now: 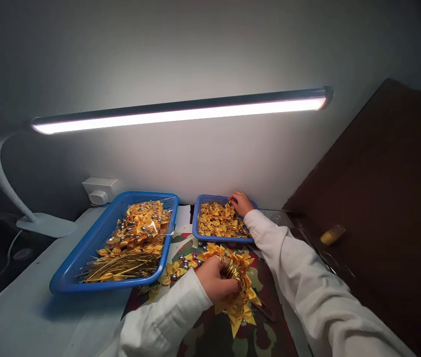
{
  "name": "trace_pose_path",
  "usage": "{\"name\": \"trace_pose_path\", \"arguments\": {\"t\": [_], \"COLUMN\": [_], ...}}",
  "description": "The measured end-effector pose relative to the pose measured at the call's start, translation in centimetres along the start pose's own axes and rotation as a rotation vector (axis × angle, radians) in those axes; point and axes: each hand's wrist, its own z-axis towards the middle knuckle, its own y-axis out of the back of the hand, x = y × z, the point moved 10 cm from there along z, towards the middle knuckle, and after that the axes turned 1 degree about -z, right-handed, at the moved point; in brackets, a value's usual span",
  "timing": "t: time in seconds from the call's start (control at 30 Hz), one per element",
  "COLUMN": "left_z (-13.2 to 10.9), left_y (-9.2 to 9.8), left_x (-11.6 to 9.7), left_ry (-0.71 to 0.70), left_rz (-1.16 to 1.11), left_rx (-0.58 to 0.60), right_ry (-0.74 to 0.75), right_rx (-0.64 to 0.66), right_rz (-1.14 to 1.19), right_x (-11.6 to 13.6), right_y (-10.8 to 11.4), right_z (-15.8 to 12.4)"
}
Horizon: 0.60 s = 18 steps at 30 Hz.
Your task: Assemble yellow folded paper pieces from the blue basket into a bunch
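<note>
Two hands, gold bows in left

You hold a bunch of gold bows splayed round gathered wires; more bows lie heaped in the small tray.

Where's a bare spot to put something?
There's room on the pale tabletop, left of the large blue basket, between the lamp base and left sleeve. Some patterned cloth is bare, nearer than the gold bows, between that sleeve and the right sleeve. It's crowded around the left hand, holding gold wires, and in the small basket, where the right hand is.
</note>
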Motion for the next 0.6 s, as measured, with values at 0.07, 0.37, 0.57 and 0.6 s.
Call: {"name": "trace_pose_path", "arguments": {"t": [0.07,0.37,0.57,0.6], "left_z": [-0.1,0.3,0.6,0.6], "left_y": [0.1,0.1,0.2,0.3], "left_x": [0.0,0.5,1.1,1.2], "left_ry": [0.002,-0.012,-0.009,-0.011], "left_rz": [0.007,-0.027,0.026,0.032], "left_rx": [-0.005,0.002,-0.017,-0.023], "right_ry": [0.002,-0.008,-0.003,0.003], "right_rx": [0.028,0.046,0.047,0.045], "right_rz": [-0.049,-0.205,-0.235,-0.235], "right_x": [0.0,0.6,1.2,1.3], "right_y": [-1.1,-2.7,-3.3,-3.5], "right_z": [0.6,2.0,2.1,2.3]}}
